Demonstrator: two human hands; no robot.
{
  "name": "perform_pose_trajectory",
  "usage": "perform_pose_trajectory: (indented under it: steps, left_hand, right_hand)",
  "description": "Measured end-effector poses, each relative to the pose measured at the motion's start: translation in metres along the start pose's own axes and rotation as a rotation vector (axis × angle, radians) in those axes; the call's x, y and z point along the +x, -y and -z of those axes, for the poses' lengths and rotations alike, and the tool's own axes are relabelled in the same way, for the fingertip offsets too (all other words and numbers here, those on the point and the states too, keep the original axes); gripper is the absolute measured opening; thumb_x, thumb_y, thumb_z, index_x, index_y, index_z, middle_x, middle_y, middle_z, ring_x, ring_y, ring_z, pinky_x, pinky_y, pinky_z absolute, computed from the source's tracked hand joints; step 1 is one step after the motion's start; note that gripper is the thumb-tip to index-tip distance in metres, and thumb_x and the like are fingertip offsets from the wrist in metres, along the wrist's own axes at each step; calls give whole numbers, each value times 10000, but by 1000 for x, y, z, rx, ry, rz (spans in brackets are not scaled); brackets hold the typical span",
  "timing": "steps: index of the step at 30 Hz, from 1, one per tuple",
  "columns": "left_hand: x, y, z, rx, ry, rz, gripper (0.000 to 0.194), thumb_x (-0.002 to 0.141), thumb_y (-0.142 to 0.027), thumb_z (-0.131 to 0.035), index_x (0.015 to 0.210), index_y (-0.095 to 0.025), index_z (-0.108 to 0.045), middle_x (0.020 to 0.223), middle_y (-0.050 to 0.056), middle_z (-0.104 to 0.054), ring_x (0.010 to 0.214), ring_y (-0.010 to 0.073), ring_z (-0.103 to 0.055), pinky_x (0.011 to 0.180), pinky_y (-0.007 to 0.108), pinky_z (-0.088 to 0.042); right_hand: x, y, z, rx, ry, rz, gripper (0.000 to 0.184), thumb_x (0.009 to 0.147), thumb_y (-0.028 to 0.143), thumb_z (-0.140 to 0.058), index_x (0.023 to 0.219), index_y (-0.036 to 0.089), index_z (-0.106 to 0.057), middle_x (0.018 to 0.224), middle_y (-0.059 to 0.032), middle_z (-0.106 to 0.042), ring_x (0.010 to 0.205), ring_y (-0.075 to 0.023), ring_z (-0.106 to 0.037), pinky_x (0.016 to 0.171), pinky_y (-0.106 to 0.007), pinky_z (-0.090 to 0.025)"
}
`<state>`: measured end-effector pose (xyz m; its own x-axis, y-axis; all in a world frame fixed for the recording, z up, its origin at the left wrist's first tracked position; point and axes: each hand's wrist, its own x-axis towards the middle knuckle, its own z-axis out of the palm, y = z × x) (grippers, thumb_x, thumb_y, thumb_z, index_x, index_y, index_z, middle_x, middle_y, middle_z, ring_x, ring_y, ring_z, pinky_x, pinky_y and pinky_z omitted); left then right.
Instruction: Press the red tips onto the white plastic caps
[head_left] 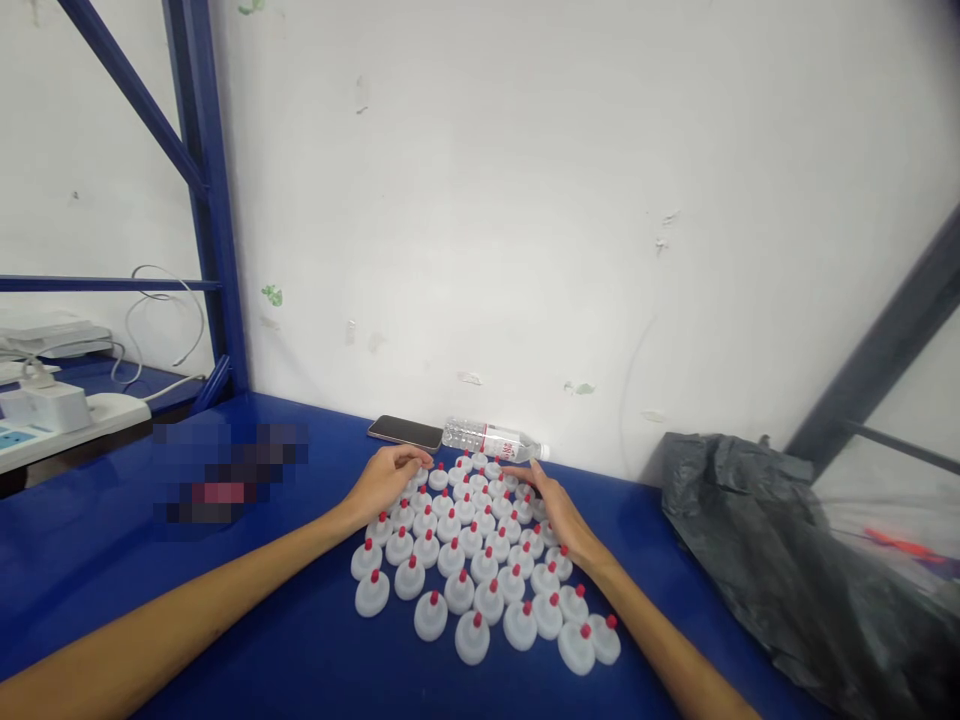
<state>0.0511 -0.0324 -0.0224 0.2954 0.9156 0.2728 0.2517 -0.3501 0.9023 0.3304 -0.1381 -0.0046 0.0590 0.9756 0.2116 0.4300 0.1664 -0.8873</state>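
Note:
A dense group of small white rounded caps with red tips [472,637] stands upright on the blue table [300,640]. My left hand [388,482] is at the back left edge of this group, its fingers curved inward beside the rear caps; some fingertips are hidden. Along the right edge lies my right hand [556,510], with fingers reaching towards the back caps and the thumb raised apart from them. Neither hand shows a cap lifted off the table. The caps nearest me are spaced more loosely than those between the hands.
Behind the caps, a dark-screened phone [405,432] and a clear plastic bottle [491,440] lie near the white wall. A dark plastic bag [750,540] covers the right side. At left are a power strip [105,415], a blue metal frame [217,200] and a blurred-out patch [225,480].

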Motion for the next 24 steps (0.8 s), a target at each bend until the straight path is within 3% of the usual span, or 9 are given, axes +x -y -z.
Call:
perform_pose_trajectory:
  steps: [10, 24]
  left_hand:
    - [-1, -3, 2, -76, -57, -17, 401, 760, -538, -645, 903, -182, -760, 1043, 114, -798, 1051, 317, -710, 990, 436, -515]
    - [-2, -2, 1, -85, -84, -14, 362, 732, -515, -694, 867, -186, -763, 1008, 106, -799, 975, 309, -723, 924, 421, -535]
  right_hand:
    - [1, -1, 0, -1, 7, 14, 780, 888, 825, -294, 1237, 285, -736, 1336, -61, -711, 1368, -327, -522, 1234, -512, -226]
    - [3, -5, -1, -3, 8, 9, 780, 874, 841, -295, 1219, 305, -745, 1312, -57, -724, 1362, -326, -534, 1232, -513, -238]
